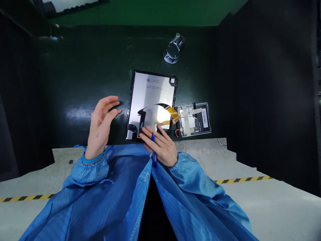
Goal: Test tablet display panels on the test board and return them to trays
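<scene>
A silver-backed display panel [152, 93] with a black frame lies on the dark green table. My right hand [162, 147] rests at the panel's lower edge, fingers spread over the end of a flex cable [175, 114] that curves across the panel in black and amber. A blue pen [153, 150] shows at this hand; whether the fingers grip it I cannot tell, and it seems to hang at the gown's front. Left of the panel, my left hand [101, 122] hovers with fingers curved and apart, holding nothing. Right of the panel lies a circuit board with battery [194, 119], crossed by pale tape.
A shiny metal object [173, 49] stands on the table [87, 67] behind the panel. Dark partitions rise at both sides. Part of a pale item in a dark frame [67, 5] shows at the top left. Red wires [177, 133] lie by the board's lower left corner.
</scene>
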`<move>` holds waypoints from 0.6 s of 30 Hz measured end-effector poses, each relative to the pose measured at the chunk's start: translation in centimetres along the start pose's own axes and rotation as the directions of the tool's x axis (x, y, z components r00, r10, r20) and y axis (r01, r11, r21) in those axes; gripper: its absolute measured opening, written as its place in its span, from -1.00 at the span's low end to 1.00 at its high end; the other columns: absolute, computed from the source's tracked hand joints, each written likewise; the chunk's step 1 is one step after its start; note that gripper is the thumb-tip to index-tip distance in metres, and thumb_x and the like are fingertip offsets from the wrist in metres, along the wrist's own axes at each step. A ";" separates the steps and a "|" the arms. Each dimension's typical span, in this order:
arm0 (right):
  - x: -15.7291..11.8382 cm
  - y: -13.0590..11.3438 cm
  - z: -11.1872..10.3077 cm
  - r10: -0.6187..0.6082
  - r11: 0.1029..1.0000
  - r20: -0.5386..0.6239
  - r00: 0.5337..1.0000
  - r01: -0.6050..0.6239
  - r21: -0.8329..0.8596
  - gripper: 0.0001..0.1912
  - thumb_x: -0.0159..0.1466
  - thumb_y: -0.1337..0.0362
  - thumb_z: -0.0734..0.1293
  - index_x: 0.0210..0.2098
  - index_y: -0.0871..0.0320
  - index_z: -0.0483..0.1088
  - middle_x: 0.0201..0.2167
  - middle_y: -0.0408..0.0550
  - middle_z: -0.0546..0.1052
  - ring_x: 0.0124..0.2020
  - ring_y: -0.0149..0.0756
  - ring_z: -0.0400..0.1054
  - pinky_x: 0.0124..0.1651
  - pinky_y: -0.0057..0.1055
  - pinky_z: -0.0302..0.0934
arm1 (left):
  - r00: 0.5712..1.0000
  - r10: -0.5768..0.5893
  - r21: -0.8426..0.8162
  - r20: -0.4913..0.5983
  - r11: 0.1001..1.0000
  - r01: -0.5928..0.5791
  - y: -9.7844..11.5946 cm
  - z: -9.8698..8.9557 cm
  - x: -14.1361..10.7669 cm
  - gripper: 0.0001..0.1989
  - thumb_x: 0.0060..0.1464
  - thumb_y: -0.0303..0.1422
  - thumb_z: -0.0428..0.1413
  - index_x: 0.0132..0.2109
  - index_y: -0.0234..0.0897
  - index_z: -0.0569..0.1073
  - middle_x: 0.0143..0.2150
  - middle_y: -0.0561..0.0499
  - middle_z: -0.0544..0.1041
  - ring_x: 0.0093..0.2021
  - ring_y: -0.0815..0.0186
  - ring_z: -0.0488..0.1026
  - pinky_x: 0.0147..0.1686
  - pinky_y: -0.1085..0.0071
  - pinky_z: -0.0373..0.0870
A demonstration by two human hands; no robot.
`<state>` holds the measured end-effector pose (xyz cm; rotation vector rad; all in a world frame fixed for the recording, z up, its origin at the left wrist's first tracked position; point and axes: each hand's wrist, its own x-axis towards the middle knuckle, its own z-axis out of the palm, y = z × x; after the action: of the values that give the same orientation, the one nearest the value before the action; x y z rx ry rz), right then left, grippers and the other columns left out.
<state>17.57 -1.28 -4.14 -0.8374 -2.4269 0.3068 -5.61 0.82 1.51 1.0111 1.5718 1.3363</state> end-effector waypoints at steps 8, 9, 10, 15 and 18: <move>-0.2 1.2 -0.7 0.029 0.995 0.095 0.995 -0.020 -0.097 -0.44 0.44 0.21 0.29 0.36 0.25 0.22 0.32 0.19 0.34 0.38 -0.09 0.21 0.43 -0.07 0.15 | 0.951 -0.184 0.002 0.248 0.982 0.189 1.1 -2.3 -3.8 -0.67 0.24 -0.33 0.15 0.13 -0.12 0.50 0.25 -0.07 0.45 0.30 0.10 0.35 0.21 0.16 0.45; -0.3 1.2 -0.7 0.004 0.993 0.098 0.995 0.008 -0.117 -0.46 0.43 0.21 0.30 0.34 0.26 0.25 0.31 0.20 0.36 0.36 -0.08 0.23 0.42 -0.09 0.19 | 0.952 -0.198 -0.010 0.234 0.978 0.206 1.1 -2.3 -3.9 -0.68 0.23 -0.33 0.16 0.12 -0.14 0.51 0.24 -0.08 0.47 0.30 0.09 0.36 0.19 0.15 0.46; -0.3 1.2 -0.7 -0.021 0.990 0.093 0.995 0.034 -0.137 -0.48 0.43 0.20 0.31 0.32 0.27 0.28 0.29 0.21 0.38 0.34 -0.06 0.27 0.39 -0.10 0.23 | 0.953 -0.213 -0.026 0.214 0.974 0.223 1.1 -2.2 -3.9 -0.68 0.22 -0.33 0.17 0.11 -0.15 0.52 0.22 -0.09 0.48 0.29 0.08 0.37 0.19 0.14 0.46; 0.6 0.9 -1.6 -0.119 0.982 -0.124 0.985 0.098 -0.162 -0.57 0.49 0.26 0.22 0.28 0.31 0.31 0.16 0.26 0.51 0.30 -0.08 0.32 0.29 -0.13 0.36 | 0.943 -0.327 -0.210 0.055 0.920 0.331 0.1 -0.2 -3.5 -0.68 0.12 -0.28 0.22 0.04 -0.14 0.57 0.16 -0.03 0.57 0.27 0.08 0.40 0.26 0.07 0.37; 2.2 0.0 -3.0 -0.101 0.995 -0.326 0.940 0.089 -0.053 -0.53 0.50 0.29 0.17 0.35 0.30 0.20 0.20 0.27 0.47 0.33 -0.10 0.27 0.27 -0.11 0.39 | 0.921 -0.359 -0.347 0.152 0.853 0.390 -0.4 1.7 -2.9 -0.66 0.20 -0.05 0.08 -0.10 -0.12 0.61 0.01 -0.03 0.64 0.25 0.03 0.43 0.22 -0.01 0.39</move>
<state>17.82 0.20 -0.77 -0.7201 -2.1567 0.0756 -3.09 -1.35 1.20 0.4848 1.3018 1.2340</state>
